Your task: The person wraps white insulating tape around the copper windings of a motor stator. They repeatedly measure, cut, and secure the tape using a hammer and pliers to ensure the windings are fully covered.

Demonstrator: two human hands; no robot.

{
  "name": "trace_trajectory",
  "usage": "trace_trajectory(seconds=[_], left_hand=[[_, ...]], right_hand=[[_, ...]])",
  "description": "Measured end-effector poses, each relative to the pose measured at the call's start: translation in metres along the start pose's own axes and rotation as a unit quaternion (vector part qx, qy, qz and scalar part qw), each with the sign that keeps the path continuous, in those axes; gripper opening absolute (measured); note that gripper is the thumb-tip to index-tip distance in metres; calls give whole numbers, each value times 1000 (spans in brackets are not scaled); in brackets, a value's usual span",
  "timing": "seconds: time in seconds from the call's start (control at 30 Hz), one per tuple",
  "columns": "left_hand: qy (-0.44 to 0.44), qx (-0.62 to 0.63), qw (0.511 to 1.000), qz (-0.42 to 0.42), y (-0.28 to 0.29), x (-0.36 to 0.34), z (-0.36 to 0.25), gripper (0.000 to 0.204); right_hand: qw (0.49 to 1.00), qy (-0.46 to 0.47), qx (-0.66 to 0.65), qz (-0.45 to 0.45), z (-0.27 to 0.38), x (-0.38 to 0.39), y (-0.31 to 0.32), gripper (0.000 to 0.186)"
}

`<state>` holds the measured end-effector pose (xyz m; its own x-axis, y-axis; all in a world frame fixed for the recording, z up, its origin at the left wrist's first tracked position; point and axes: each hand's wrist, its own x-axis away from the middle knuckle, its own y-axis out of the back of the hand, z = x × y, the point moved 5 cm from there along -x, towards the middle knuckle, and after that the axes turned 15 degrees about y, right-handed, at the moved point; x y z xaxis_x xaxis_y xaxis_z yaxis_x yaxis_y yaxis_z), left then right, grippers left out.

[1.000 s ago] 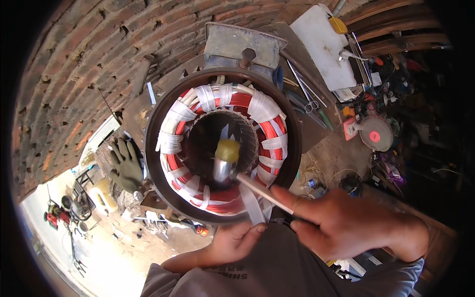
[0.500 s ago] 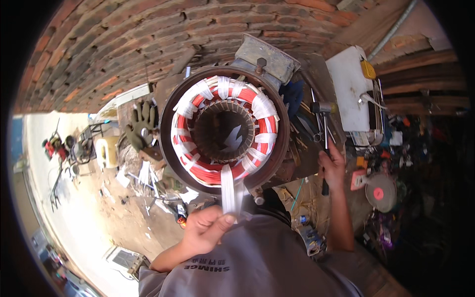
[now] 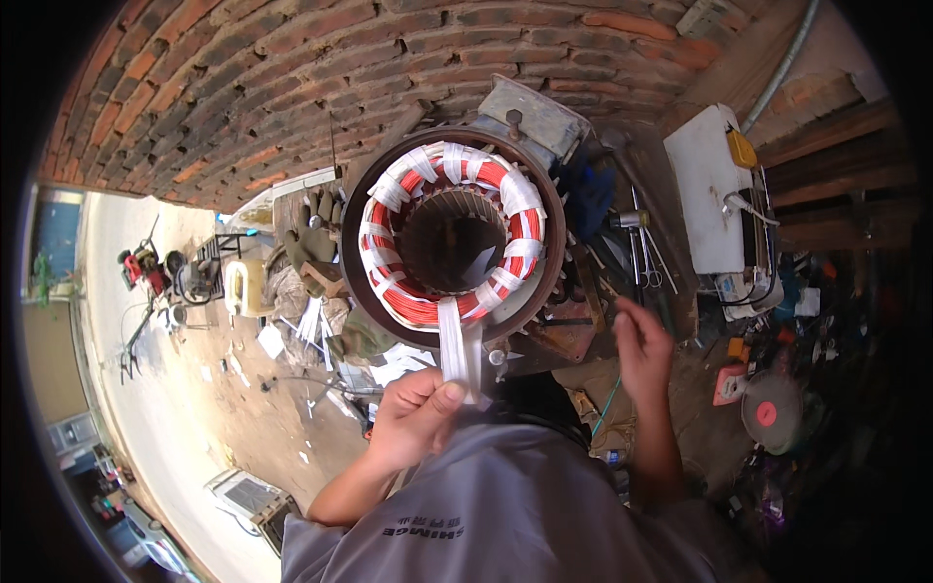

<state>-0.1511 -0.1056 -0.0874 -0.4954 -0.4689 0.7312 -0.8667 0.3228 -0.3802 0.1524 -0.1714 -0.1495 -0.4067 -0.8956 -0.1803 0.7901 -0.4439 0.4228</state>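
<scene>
My left hand (image 3: 420,413) pinches a strip of white tape (image 3: 457,345) between thumb and fingers. The tape runs down from the near side of a motor stator winding (image 3: 418,309), a ring of red and white wire wrapped at intervals with white binding. This ring sits inside a round, rusty motor housing (image 3: 356,262), and its bore is dark. Off to the right, my right hand (image 3: 645,355) is raised in the air with fingers loosely apart, apparently holding nothing. Nearest to it, a hammer (image 3: 632,221) lies on the workbench beyond the fingertips.
Scissors (image 3: 653,278) and slim metal tools lie right of the housing. A white case (image 3: 702,194) stands farther right. Left are work gloves (image 3: 313,243), a yellowish jug (image 3: 247,288) and paper scraps (image 3: 403,361). A brick wall (image 3: 369,58) rises behind.
My right hand has come away from the hammer, which now lies on the bench. My left hand still grips the tape. The whole view has shifted somewhat.
</scene>
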Motion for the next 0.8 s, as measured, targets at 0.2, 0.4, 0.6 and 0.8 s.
trace_trajectory(seconds=[0.2, 0.4, 0.6, 0.8], left_hand=[[35, -50, 989, 134, 6, -12, -13, 25], [61, -78, 972, 215, 13, -20, -19, 26], [-209, -635, 714, 208, 13, 3, -125, 29], [-302, -796, 445, 279, -52, -43, -173, 42]], right_hand=[[944, -52, -295, 136, 147, 25, -83, 35], [956, -107, -267, 62, 147, 9, -115, 28], [963, -143, -227, 10, 146, 28, -110, 32], [968, -133, -207, 42, 154, 20, -107, 32]])
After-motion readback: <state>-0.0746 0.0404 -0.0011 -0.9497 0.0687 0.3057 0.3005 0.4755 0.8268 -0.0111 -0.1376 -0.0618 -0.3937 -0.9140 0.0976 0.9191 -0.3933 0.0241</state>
